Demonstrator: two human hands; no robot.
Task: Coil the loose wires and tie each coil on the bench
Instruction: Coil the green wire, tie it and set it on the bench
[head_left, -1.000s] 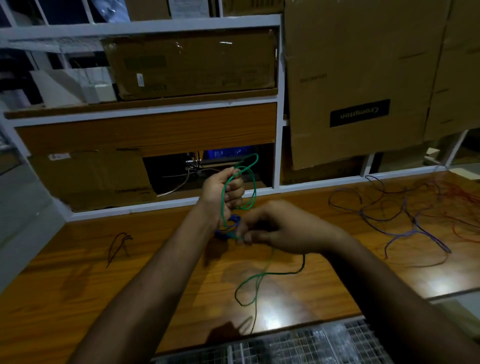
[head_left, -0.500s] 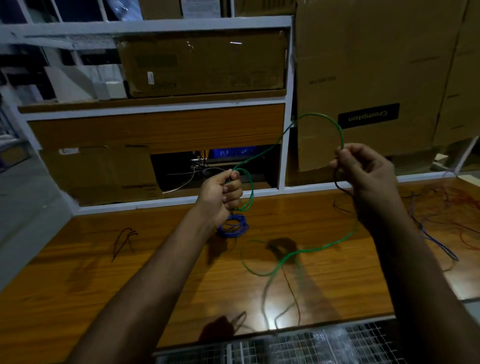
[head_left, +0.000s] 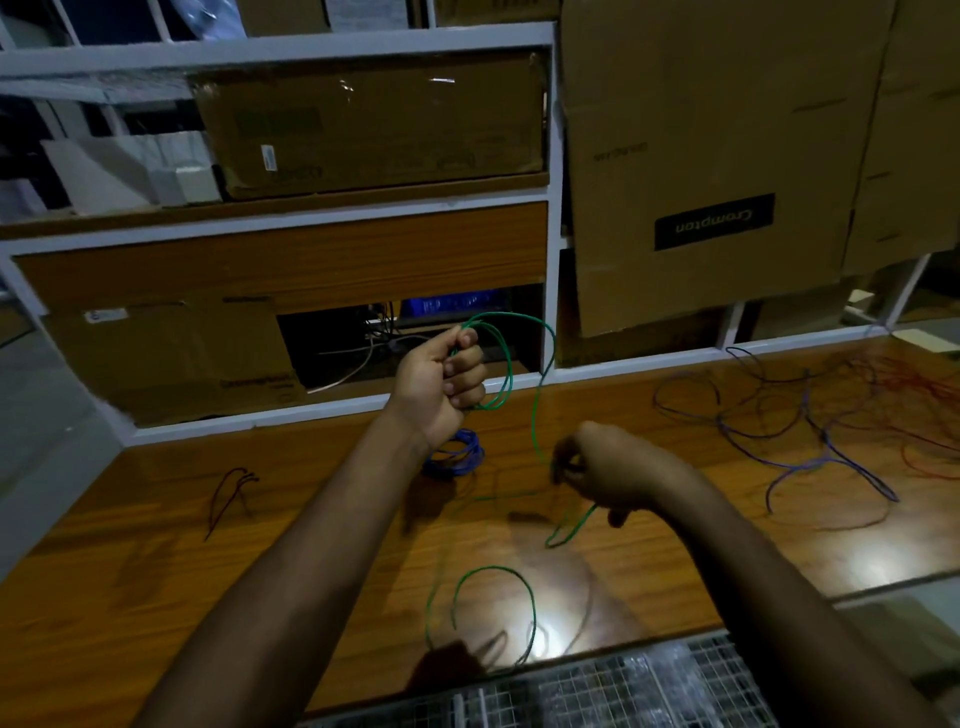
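We held the green wire (head_left: 540, 395) above the wooden bench (head_left: 156, 561): our left hand (head_left: 441, 379) was clenched around its gathered loops, and our right hand (head_left: 608, 473) (blurred) pinched the strand lower down, with the loose tail curling on the bench below. A blue wire coil (head_left: 457, 457) lay on the bench just under the left wrist. Loose purple wires (head_left: 810, 447) sprawled well to the right, and a small dark wire (head_left: 226, 493) lay to the left.

green wire (head_left: 540, 395): partly coiled, trailing | blue coil (head_left: 457, 457): on bench (head_left: 156, 571)
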